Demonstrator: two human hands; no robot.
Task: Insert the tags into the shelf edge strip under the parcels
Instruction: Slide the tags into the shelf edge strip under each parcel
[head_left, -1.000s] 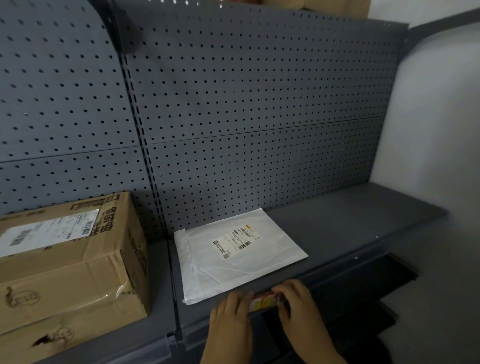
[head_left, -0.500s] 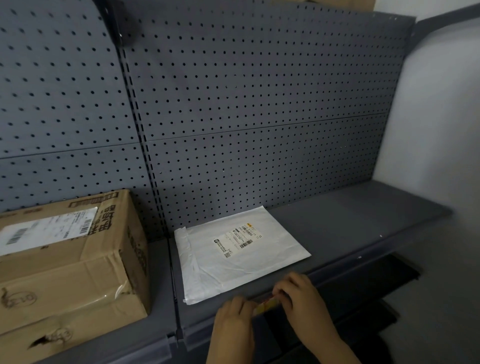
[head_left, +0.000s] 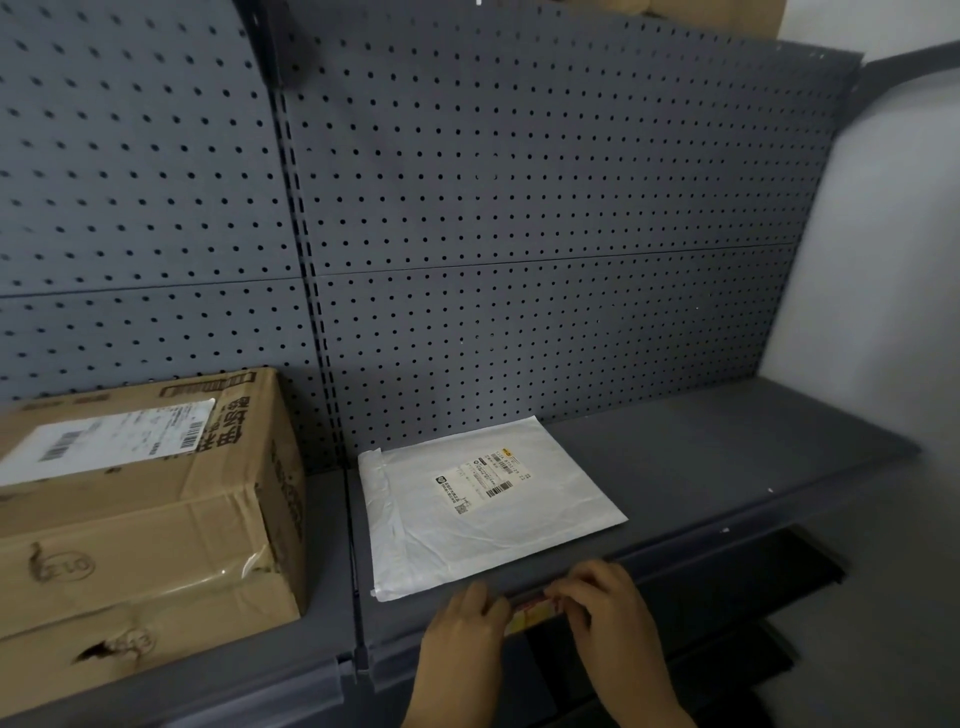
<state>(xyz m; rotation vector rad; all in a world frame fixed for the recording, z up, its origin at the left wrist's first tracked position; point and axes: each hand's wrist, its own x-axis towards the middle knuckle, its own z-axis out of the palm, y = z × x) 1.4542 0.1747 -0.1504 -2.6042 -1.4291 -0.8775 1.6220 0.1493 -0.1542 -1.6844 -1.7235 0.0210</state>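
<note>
A flat white mailer parcel (head_left: 483, 501) with a printed label lies on the grey shelf (head_left: 701, 457). Just below its front edge, a red and yellow tag (head_left: 530, 613) sits against the shelf edge strip (head_left: 727, 540). My left hand (head_left: 467, 634) pinches the tag's left end. At the tag's right end, my right hand (head_left: 608, 608) grips with curled fingers. Most of the tag is hidden between my fingers. A brown cardboard box parcel (head_left: 140, 499) stands on the neighbouring shelf section to the left.
A grey pegboard back panel (head_left: 519, 234) rises behind the shelf. A white wall (head_left: 883, 260) closes off the right side. A darker lower shelf (head_left: 779, 587) shows below the strip at the right. An upright post (head_left: 311, 312) divides the two shelf sections.
Both hands have shifted slightly right along the strip with the tag, and the tag now sits lower against the strip face. The parcels have not moved.
</note>
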